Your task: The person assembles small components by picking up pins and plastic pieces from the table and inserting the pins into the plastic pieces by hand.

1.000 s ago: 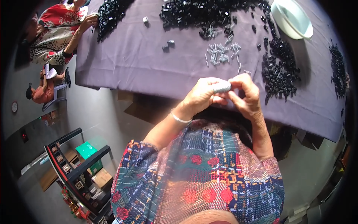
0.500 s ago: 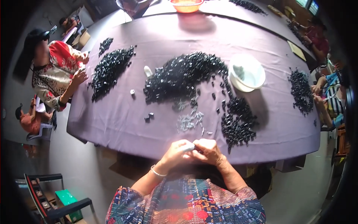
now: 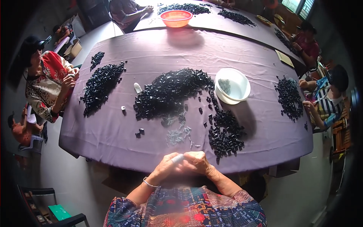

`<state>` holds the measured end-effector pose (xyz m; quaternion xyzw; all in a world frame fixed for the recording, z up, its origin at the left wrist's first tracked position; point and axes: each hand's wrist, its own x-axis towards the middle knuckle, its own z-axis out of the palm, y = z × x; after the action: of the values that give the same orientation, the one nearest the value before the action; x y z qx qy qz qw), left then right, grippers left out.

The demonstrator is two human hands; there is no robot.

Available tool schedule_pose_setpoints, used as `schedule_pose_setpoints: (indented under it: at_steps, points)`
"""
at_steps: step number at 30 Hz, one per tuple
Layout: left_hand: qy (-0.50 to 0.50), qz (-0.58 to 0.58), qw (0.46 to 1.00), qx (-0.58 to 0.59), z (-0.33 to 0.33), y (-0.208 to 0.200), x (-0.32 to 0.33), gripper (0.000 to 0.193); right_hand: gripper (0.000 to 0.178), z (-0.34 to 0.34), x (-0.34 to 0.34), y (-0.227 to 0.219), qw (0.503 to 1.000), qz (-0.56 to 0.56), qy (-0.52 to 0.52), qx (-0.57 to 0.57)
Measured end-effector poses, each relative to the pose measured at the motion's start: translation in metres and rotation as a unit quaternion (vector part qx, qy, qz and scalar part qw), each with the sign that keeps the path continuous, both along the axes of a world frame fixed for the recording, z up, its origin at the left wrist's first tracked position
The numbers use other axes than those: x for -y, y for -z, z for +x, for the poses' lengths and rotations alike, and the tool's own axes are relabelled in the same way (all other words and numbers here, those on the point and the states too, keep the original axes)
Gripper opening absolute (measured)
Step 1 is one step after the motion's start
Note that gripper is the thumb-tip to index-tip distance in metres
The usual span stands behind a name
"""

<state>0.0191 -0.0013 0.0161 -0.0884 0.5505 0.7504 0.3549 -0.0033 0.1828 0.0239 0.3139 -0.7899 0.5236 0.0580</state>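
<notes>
My left hand (image 3: 165,166) and my right hand (image 3: 196,163) meet at the near edge of the table, fingers closed and pressed together. Whatever they hold is hidden behind the fingers. A pale wrap (image 3: 177,158) covers a finger of the left hand. Just beyond the hands lie small clear, thin pieces (image 3: 175,137) in a loose scatter. Past them spreads a big heap of small black pieces (image 3: 170,92). To the right of the hands is a smaller pile of black pieces (image 3: 226,138).
A white bowl (image 3: 242,86) with greyish contents stands behind the right pile. A white finger-shaped thing (image 3: 137,88) and a small white piece (image 3: 123,108) lie left. An orange basin (image 3: 176,19) stands far back. Co-workers sit left (image 3: 51,77) and right (image 3: 332,94) beside their own black piles.
The whole view has shifted, so the table's things appear lower and further left, and more shows at the far end. My hands remain together; a dark bit glimpsed between them is now hidden.
</notes>
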Motion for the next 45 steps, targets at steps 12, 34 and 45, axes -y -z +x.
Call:
schedule_pose_setpoints:
  at_steps: [12, 34, 45]
  points:
    - [-0.057, -0.038, 0.996, -0.048, -0.007, -0.027, -0.005, 0.016, 0.032, -0.008, -0.008, -0.017, 0.996, 0.056, -0.058, 0.045]
    - [-0.184, -0.622, 0.555, -0.521, -0.066, 0.009, 0.088, 0.02, 0.02, -0.071, -0.081, 0.016, 0.905, 0.254, 0.27, -0.207]
    - [-0.174, -0.551, 0.583, -0.571, -0.045, 0.002, 0.036, 0.031, 0.017, -0.106, -0.064, 0.013, 0.925, 0.297, 0.18, -0.156]
